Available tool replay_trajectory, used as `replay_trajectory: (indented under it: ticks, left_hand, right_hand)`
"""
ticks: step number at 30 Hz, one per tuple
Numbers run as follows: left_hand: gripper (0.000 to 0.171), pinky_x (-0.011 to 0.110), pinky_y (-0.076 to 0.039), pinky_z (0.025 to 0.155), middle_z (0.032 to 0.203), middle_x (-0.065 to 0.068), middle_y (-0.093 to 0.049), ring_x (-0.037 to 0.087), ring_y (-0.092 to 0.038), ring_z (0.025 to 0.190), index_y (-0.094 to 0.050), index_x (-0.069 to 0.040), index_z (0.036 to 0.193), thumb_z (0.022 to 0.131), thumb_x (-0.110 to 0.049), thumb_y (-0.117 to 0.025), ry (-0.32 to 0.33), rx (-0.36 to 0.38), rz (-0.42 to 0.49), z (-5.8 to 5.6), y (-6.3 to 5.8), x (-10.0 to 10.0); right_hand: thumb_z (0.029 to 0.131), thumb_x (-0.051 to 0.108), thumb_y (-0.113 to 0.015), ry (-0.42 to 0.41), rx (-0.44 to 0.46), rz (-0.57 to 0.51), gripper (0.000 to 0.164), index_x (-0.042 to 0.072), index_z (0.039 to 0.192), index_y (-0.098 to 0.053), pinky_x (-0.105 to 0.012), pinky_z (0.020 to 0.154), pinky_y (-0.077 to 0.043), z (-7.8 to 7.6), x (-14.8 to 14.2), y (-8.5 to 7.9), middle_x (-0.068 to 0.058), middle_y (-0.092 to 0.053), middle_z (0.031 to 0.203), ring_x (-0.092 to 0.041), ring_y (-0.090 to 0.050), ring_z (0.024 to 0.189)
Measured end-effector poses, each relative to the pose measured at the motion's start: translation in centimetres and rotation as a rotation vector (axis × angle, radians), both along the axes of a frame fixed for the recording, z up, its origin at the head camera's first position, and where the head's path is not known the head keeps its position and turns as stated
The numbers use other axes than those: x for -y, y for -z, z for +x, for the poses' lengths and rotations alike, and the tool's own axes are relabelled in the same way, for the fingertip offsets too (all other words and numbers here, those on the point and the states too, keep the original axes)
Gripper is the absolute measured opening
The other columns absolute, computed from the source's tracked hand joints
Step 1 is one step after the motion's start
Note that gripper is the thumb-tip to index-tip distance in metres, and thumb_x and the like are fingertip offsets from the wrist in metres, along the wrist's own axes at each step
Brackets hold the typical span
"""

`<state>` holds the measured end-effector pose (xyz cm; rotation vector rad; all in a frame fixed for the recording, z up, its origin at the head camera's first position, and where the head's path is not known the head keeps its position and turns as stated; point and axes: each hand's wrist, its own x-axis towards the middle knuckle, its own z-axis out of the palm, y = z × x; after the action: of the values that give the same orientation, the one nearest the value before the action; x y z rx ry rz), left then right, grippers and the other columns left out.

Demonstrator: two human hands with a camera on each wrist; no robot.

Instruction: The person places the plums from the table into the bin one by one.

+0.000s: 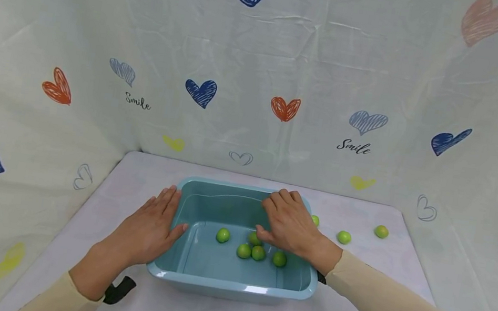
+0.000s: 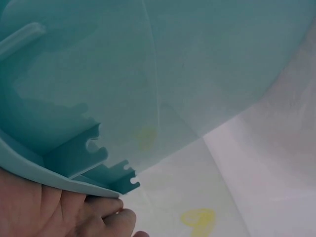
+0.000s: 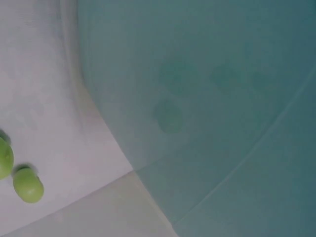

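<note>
A pale blue-green plastic basin (image 1: 231,283) stands on the table with several green limes (image 1: 223,235) on its floor. My left hand (image 1: 150,226) lies along its left side, fingers straight and thumb over the rim. In the left wrist view that hand (image 2: 54,210) touches the underside of the rim. Across the right rim reaches my right hand (image 1: 292,222), back up, fingers bent over the inside, thumb spread near a lime (image 1: 255,238). Its palm is hidden, so any held thing cannot be seen. The right wrist view shows the basin's outer wall (image 3: 222,163), without the hand.
Right of the basin, one lime (image 1: 315,220) sits close to the rim, partly covered by it. Two more, a nearer lime (image 1: 344,237) and a farther lime (image 1: 381,231), lie on the white table (image 1: 365,209). A white curtain (image 1: 254,50) with printed hearts hangs behind and beside the table.
</note>
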<state>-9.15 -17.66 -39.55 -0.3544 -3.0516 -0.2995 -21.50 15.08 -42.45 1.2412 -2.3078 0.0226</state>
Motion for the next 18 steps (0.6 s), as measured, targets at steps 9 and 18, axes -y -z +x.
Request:
replay_trajectory:
  ticks: [9, 18]
  left_hand:
    - [0.079, 0.064, -0.033, 0.123, 0.168, 0.032, -0.029, 0.049, -0.031, 0.156, -0.029, 0.013, 0.16, 0.107, -0.037, -0.059, 0.005, -0.011, 0.005, 0.0, 0.2, 0.1]
    - [0.079, 0.064, -0.033, 0.123, 0.168, 0.032, -0.029, 0.05, -0.03, 0.156, -0.03, 0.014, 0.159, 0.107, -0.038, -0.058, 0.004, -0.011, 0.006, -0.1, 0.3, 0.2]
  right_hand:
    - [0.087, 0.045, -0.074, 0.0, -0.001, -0.001, 0.038, 0.01, 0.099, -0.064, -0.039, 0.077, -0.041, 0.1, 0.0, 0.0, -0.003, -0.057, 0.088, -0.023, -0.049, 0.083]
    - [0.089, 0.044, -0.071, -0.002, -0.042, -0.033, 0.037, 0.009, 0.099, -0.066, -0.042, 0.082, -0.044, -0.3, -1.1, -0.9, -0.005, -0.062, 0.091, -0.026, -0.053, 0.087]
